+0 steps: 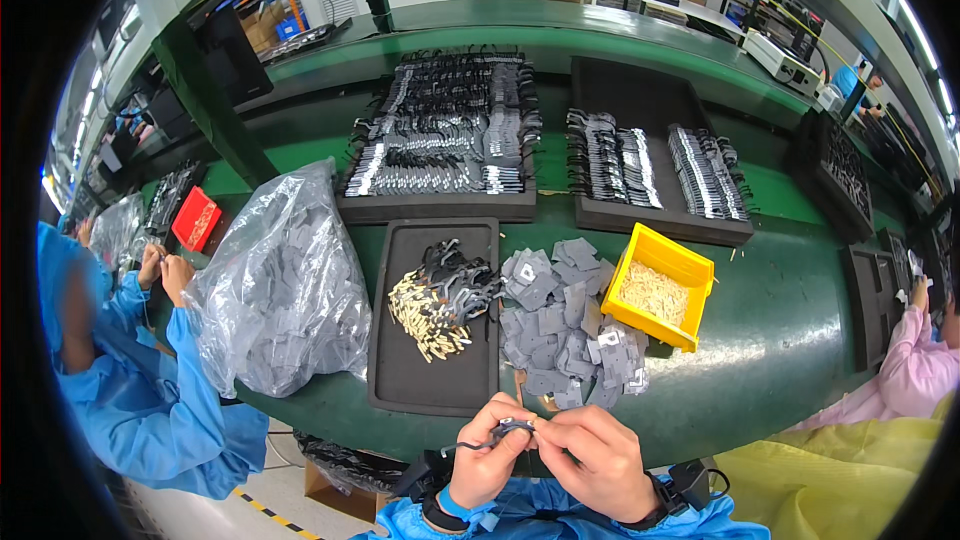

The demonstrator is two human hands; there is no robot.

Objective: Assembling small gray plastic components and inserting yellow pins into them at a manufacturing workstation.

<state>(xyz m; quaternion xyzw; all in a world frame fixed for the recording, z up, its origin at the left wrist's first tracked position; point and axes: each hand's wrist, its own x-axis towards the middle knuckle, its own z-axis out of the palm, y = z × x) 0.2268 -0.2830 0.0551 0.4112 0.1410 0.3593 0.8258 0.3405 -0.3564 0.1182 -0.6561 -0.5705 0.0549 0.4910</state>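
In front of my chest, at the near edge of the table, both hands meet. My left hand pinches a short dark cable with a small part at its end; a loose end sticks out to the left. Thumb and fingers of my right hand close on the same end, where the fingertips hide the detail. Just beyond lies a heap of flat grey pieces. Left of it, a black tray carries a bunch of dark cables with gold-coloured ends.
A yellow bin of small cream pieces stands right of the heap. A clear bag of grey pieces sits left. Behind are black foam trays with rows of cabled parts. Co-workers sit on both sides; a green post rises back left.
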